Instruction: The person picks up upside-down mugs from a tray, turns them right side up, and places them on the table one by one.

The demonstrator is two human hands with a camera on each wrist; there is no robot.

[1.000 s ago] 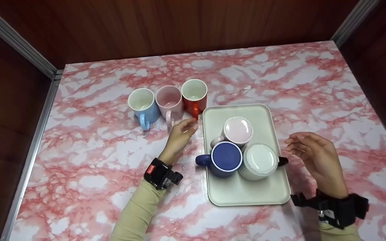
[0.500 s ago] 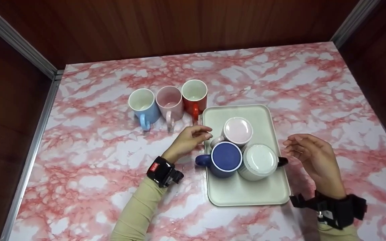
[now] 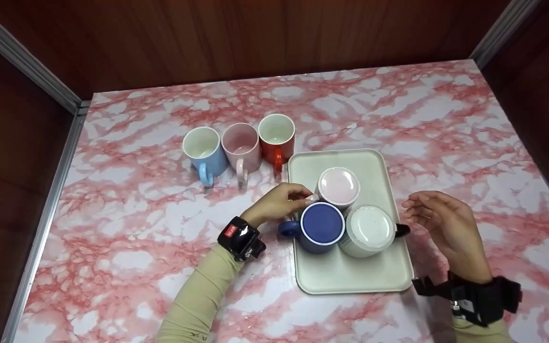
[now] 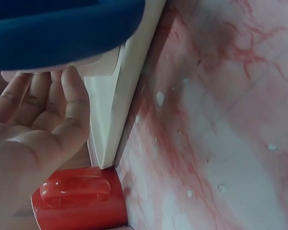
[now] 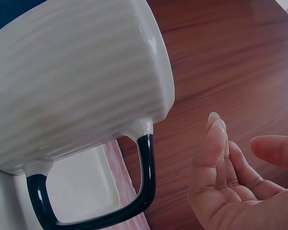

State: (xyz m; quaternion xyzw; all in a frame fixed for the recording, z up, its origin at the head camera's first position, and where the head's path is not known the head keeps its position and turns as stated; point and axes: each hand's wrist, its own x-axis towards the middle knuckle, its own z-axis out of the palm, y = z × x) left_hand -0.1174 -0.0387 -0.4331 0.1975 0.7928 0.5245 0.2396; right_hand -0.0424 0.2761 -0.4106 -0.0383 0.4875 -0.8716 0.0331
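My left hand (image 3: 277, 202) reaches over the tray's left edge, thumb and fingertips pinching the handle of an upside-down pale pink mug (image 3: 339, 186). In the left wrist view its curled fingers (image 4: 74, 91) partly disappear behind the dark blue mug's handle (image 4: 67, 40). That dark blue mug (image 3: 322, 226) and a white mug (image 3: 370, 231) with a black handle also stand upside down on the cream tray (image 3: 350, 281). Right of the tray, my right hand (image 3: 451, 228) hovers with loosely bent fingers, holding nothing. The white mug's black handle (image 5: 146, 167) is nearest to it.
Upright in a row left of the tray's far corner stand a light blue mug (image 3: 210, 159), a pink mug (image 3: 243, 155) and a red mug (image 3: 274, 150), handles toward me. Dark wooden panels (image 3: 274, 38) border the pink marbled table (image 3: 136, 214).
My left hand has moved from beside the red mug's handle, right and toward me, to the pale pink mug's handle. The right hand has barely moved. The mugs and tray stay put.
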